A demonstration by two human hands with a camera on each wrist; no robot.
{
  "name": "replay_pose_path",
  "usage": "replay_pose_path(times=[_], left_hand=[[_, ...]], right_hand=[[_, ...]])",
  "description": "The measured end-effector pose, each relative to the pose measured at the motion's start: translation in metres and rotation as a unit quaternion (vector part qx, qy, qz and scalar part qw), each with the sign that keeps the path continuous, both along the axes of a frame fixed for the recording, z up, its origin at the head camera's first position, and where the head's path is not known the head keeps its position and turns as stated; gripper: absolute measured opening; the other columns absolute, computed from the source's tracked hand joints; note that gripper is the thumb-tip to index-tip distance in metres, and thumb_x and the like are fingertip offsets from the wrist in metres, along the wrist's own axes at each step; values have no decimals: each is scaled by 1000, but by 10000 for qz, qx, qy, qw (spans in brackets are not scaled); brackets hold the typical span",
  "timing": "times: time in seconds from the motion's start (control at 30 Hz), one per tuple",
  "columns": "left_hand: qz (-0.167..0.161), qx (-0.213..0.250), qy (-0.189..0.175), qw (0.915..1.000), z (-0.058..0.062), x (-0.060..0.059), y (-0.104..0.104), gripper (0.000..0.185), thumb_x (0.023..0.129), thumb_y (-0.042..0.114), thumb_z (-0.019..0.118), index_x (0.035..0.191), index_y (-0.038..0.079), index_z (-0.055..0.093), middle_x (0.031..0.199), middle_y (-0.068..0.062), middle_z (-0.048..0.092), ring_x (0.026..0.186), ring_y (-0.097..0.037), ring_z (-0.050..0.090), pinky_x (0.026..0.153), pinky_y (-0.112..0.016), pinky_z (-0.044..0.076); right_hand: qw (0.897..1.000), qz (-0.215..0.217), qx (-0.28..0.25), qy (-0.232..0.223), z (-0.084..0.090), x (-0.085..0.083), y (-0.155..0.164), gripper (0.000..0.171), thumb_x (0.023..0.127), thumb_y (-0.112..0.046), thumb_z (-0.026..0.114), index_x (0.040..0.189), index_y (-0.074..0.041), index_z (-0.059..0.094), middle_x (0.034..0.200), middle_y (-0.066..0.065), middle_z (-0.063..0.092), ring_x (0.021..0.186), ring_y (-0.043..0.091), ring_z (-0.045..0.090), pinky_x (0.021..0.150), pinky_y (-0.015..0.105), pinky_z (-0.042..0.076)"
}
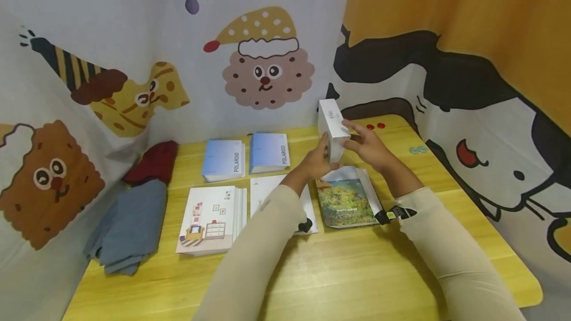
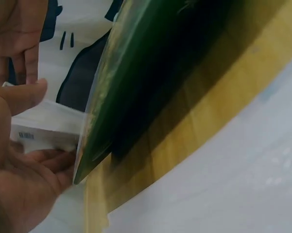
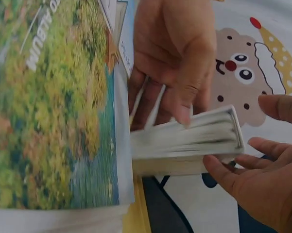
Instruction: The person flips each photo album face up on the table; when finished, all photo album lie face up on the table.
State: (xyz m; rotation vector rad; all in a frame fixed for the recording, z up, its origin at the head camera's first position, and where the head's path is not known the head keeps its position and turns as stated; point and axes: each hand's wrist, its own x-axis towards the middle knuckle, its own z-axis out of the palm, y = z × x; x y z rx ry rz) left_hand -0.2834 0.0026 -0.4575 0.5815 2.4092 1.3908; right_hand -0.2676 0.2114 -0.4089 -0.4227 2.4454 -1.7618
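Standing on end above the far middle of the table (image 1: 339, 271), a small white album (image 1: 332, 128) is held between both hands, lifted clear of the wood. The left hand (image 1: 317, 161) grips its lower near side with thumb and fingers curled round it, and the right hand (image 1: 367, 146) holds the other side, fingers bent against the cover and thumb reaching across the top edge. Only the right wrist view shows the album's thick page block (image 3: 184, 143) edge-on, with the left fingers (image 3: 184, 73) draped over it and the right fingertips (image 3: 233, 170) supporting it underneath. Only the left wrist view shows a small barcode label (image 2: 26, 136) on the white cover, beside the left palm. Directly below the grip lies an album with a yellow-green landscape cover (image 1: 347, 201), flat on the table; it fills much of both wrist views, blurred in the left one. Toward the left of the grip a plain white album (image 1: 267, 192) sits partly under the left forearm, then an illustrated one showing furniture (image 1: 209, 219). Beyond those, two pale blue albums marked POLAROID (image 1: 224, 160) (image 1: 268, 151) lie side by side. Farthest left, a dark red cloth (image 1: 153, 162) and a grey-blue cloth (image 1: 129, 227) lie at the table edge. Past the right hand, two red dots (image 1: 375, 126) sit near the wall.
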Motion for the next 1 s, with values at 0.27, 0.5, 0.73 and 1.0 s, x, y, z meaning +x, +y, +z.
replay_pose_path(times=[0.27,0.5,0.73,1.0], left_hand=[[350,1518,58,9878,3,-5,-7,122,100,20,81,175,37,-13,174,-18,41,149,-38,57,118,-51,55],[1041,900,719,9879,6,-9,-17,102,101,37,77,177,12,14,178,-19,28,159,-38,42,130,-52,41],[1655,302,749,9829,3,-13,-26,84,103,38,75,168,1,39,174,-25,37,163,-42,37,136,-53,30],[1465,205,127,9889,-10,-14,-28,82,107,30,72,174,13,28,176,-16,39,163,-36,39,134,-51,36]], right_hand=[[9993,366,-83,28,-2,1,-11,73,112,-13,62,175,-11,25,185,10,16,167,45,28,129,69,34],[9978,598,-16,-296,-11,-1,-11,74,111,-17,64,174,-6,25,183,18,21,164,45,35,127,69,37],[9949,868,313,-418,-21,0,-9,77,113,-20,62,175,-4,19,184,19,16,166,47,30,129,68,34],[9945,725,571,-489,-24,2,-5,73,113,-19,60,174,-4,22,183,19,20,166,47,29,130,68,34]])
